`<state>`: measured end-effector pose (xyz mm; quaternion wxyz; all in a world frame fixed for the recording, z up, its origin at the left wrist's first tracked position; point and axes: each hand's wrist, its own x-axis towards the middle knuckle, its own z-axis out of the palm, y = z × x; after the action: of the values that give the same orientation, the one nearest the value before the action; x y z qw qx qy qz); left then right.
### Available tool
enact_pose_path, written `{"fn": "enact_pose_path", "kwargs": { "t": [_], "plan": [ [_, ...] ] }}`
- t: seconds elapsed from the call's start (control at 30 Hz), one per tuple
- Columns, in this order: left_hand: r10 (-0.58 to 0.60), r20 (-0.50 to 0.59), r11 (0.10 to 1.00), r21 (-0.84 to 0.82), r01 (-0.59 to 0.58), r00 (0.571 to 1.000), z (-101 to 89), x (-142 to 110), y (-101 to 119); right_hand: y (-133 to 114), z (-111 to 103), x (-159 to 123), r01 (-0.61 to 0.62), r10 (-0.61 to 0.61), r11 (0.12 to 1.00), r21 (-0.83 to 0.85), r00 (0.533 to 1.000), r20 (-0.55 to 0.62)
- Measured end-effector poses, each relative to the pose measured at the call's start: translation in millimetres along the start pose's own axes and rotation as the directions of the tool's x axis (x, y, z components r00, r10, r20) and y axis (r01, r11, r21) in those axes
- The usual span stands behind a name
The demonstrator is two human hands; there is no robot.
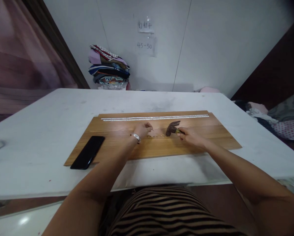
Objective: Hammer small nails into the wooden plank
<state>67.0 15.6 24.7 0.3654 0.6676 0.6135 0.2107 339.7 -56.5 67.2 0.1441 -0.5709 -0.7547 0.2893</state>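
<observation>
My right hand (191, 137) is wrapped round the handle of a claw hammer (171, 128), whose dark head hangs just over the wooden board (117, 141), claw pointing away. A little to the left, my left hand (143, 129) pinches a tiny thin nail (152, 129) between thumb and fingertips above the board; its details are too small to make out. Several small loose nails (158, 136) lie scattered on the wood between my hands. Two white marked strips (154, 118) run along the board's far edge.
A black phone (88, 152) rests over the board's left end. The board lies on a white table (50, 131). Behind the table stands a pile of folded clothes (109, 70) against the wall, with paper notes (145, 45) above. More fabric (289, 129) is at the right.
</observation>
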Motion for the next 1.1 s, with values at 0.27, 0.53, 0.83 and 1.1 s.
{"fn": "enact_pose_path", "kwargs": {
  "t": [0.27, 0.53, 0.83, 1.1],
  "plan": [
    [0.018, -0.17, 0.982, 0.189, 0.015, 0.985, -18.6, 8, -36, 4, 3, 4, -0.003, 0.002, 1.0, -0.028, 1.0, -0.009],
    [0.061, -0.162, 0.95, 0.312, -0.007, 0.985, -15.1, 1, -31, 6, 3, 6, -0.005, 0.005, 1.0, 0.004, 1.0, -0.027],
    [0.118, -0.139, 0.97, 0.227, -0.084, 0.983, -4.9, 5, -23, 2, 2, 4, -0.016, 0.016, 0.999, -0.03, 1.0, -0.001],
    [0.116, -0.083, 0.985, 0.136, -0.105, 0.99, 16.2, 14, -14, 1, 4, 5, -0.006, 0.006, 0.999, -0.035, 1.0, -0.002]
  ]
}}
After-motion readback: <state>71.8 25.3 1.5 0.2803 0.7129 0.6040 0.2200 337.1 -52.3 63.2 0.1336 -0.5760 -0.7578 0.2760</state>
